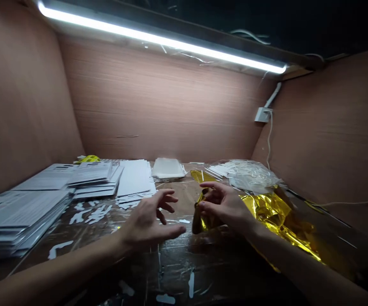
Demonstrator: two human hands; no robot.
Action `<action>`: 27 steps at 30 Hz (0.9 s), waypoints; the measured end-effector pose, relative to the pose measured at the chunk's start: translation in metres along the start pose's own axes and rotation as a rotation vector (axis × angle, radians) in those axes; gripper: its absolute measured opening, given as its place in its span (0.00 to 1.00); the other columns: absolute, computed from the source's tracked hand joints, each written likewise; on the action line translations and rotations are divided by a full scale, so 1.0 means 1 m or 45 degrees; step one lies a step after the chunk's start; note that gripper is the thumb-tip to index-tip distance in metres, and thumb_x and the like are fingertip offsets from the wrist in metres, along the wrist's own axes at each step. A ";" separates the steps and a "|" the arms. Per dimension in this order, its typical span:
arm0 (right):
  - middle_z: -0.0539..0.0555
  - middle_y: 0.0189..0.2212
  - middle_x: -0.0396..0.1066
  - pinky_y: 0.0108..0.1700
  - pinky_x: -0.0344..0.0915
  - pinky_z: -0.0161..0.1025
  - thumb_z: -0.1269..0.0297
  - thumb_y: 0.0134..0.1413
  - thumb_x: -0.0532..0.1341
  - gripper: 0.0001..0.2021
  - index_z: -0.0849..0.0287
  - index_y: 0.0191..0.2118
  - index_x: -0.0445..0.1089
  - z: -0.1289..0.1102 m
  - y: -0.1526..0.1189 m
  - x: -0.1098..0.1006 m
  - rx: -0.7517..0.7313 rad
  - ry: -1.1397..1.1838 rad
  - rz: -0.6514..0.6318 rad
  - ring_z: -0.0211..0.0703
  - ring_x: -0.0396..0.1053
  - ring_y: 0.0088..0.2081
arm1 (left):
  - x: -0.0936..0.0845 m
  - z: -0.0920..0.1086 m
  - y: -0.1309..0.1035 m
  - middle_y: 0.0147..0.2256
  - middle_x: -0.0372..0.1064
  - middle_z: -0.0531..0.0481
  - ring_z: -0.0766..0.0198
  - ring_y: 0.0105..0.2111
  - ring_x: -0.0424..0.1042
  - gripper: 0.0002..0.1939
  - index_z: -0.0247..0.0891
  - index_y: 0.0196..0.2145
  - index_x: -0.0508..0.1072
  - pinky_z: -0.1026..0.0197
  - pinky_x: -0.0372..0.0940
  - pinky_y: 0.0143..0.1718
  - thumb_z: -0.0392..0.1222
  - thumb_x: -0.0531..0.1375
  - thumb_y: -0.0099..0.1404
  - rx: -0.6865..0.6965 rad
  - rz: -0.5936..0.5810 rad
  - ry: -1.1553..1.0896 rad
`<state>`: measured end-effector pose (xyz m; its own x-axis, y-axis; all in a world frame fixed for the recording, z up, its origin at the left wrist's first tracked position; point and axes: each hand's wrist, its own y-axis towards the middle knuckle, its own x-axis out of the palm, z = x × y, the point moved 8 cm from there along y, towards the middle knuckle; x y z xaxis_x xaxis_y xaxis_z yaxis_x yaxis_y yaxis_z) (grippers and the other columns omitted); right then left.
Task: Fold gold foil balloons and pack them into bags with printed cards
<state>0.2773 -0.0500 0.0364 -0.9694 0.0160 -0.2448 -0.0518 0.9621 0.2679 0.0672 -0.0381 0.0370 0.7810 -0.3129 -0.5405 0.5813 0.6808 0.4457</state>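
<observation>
My right hand [224,206] pinches a piece of shiny gold foil [199,223] between thumb and fingers, and the foil hangs down over the table. Part of it is hidden behind the fingers. Just beyond, more gold foil [196,175] shows with a short white stick [202,175] across it. To the left, my left hand [157,216] is held in the air above the table with its fingers spread and nothing in them. A larger crumpled gold foil sheet [273,212] lies beside my right forearm.
Stacks of printed sheets [21,208] and white cards [136,176] stand on the left. A whitish stack [168,168] sits at the back. White sticks in a clear plastic bag [250,172] lie back right. White paper scraps [99,212] are scattered about. Board walls [171,106] enclose the table.
</observation>
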 end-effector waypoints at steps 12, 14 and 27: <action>0.57 0.51 0.76 0.58 0.70 0.54 0.68 0.55 0.66 0.35 0.52 0.68 0.58 -0.043 0.005 0.069 -0.557 -0.655 -0.118 0.51 0.74 0.53 | -0.052 -0.048 0.004 0.45 0.79 0.47 0.56 0.43 0.79 0.20 0.37 0.50 0.78 0.53 0.75 0.46 0.32 0.57 0.61 -0.159 0.326 -0.012; 0.60 0.56 0.72 0.60 0.68 0.56 0.66 0.55 0.66 0.38 0.53 0.70 0.53 -0.039 -0.002 0.049 -0.630 -0.841 -0.072 0.53 0.71 0.56 | -0.068 -0.048 0.004 0.44 0.80 0.48 0.56 0.43 0.79 0.20 0.38 0.48 0.79 0.53 0.74 0.47 0.31 0.57 0.61 -0.098 0.455 0.131; 0.59 0.68 0.58 0.68 0.56 0.59 0.76 0.43 0.59 0.45 0.53 0.71 0.53 0.007 -0.040 -0.031 -0.322 -1.195 -0.485 0.58 0.52 0.70 | -0.117 -0.062 0.012 0.37 0.78 0.47 0.56 0.37 0.76 0.14 0.37 0.41 0.78 0.59 0.70 0.38 0.49 0.65 0.63 -0.093 0.761 -0.026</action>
<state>0.3113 -0.0867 0.0266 -0.3078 0.0329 -0.9509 -0.4685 0.8646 0.1816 -0.0310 0.0474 0.0615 0.9722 0.1260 -0.1972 0.0233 0.7863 0.6174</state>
